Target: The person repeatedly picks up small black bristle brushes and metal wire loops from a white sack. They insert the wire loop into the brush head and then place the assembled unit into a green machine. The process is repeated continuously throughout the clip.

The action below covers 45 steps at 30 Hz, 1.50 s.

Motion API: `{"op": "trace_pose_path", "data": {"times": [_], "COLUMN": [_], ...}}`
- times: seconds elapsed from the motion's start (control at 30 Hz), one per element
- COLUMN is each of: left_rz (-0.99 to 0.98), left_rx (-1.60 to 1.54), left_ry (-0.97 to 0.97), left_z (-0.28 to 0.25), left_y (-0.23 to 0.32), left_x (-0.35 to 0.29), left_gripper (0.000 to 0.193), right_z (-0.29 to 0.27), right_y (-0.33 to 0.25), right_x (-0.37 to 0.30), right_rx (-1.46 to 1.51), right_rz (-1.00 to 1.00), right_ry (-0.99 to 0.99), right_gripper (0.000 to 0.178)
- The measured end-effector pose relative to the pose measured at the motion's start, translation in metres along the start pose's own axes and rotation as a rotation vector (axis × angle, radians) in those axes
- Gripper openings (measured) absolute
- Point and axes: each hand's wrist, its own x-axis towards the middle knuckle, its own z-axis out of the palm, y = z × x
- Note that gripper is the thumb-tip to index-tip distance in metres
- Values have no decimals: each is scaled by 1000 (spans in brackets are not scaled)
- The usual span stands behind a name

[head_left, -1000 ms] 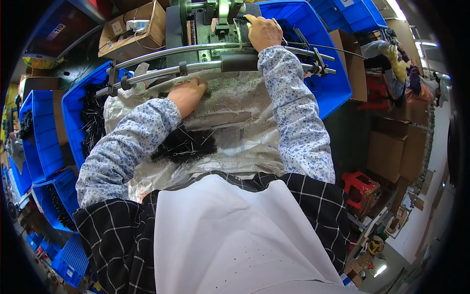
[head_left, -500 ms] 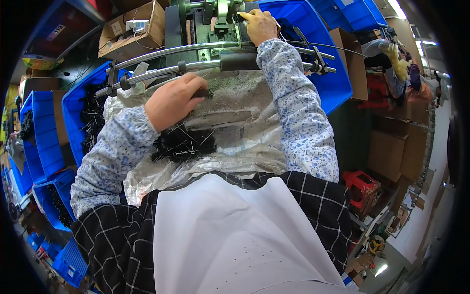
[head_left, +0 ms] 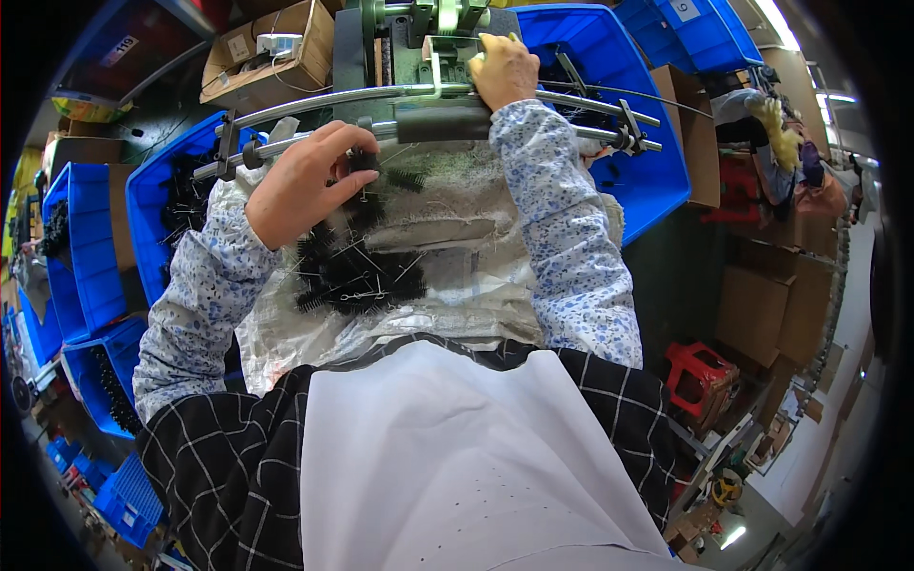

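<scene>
My left hand (head_left: 307, 183) is closed in a pinch around a small black bristle brush (head_left: 364, 167), just under the near metal rail. Below it, a pile of black brushes with thin wire stems (head_left: 364, 276) lies on a whitish woven cloth (head_left: 466, 314). Over at the machine (head_left: 440, 67), my right hand (head_left: 505, 74) has its fingers curled down beside the metal fixture. Yellow covers show on some of its fingertips. Whatever those fingers hold, if anything, is hidden.
Two curved metal rails (head_left: 286, 110) with a dark padded sleeve (head_left: 443, 124) cross in front of the machine. Blue bins (head_left: 657, 176) stand at both sides, the left one holding more black brushes (head_left: 186, 195). A cardboard box (head_left: 309, 48) sits behind, a red stool (head_left: 700, 381) at right.
My left hand has moved left and a little down, thumb and fingers now around a black brush. My right hand has come slightly nearer me beside the fixture. The view has shifted a little.
</scene>
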Motion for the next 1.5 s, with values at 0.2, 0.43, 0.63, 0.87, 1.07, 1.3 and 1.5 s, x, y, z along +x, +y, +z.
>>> {"op": "trace_pose_path", "data": {"times": [0.2, 0.43, 0.63, 0.87, 1.07, 1.3, 1.5], "left_rz": [-12, 28, -70, -55, 18, -60, 82], "left_rx": [-15, -38, -214, -245, -321, -393, 601], "left_ry": [-10, 80, 71, -14, 60, 195, -172], "left_z": [-1, -12, -10, -1, 23, 25, 44], "left_y": [5, -6, -9, -9, -4, -3, -67], "left_x": [4, -3, 4, 12, 26, 7, -30], "left_gripper": [23, 23, 18, 18, 21, 29, 45], "right_z": [-5, -6, -22, -67, -105, -90, -33], "right_y": [-28, 32, 68, 112, 3, -45, 22], "right_x": [2, -2, 22, 35, -19, -47, 1], "right_rx": [-78, -100, -35, -232, 552, 723, -129], "right_rz": [10, -8, 150, 153, -11, 15, -103], "right_ry": [-99, 40, -150, -80, -476, -516, 38], "right_gripper": [33, 29, 25, 20, 31, 25, 24]}}
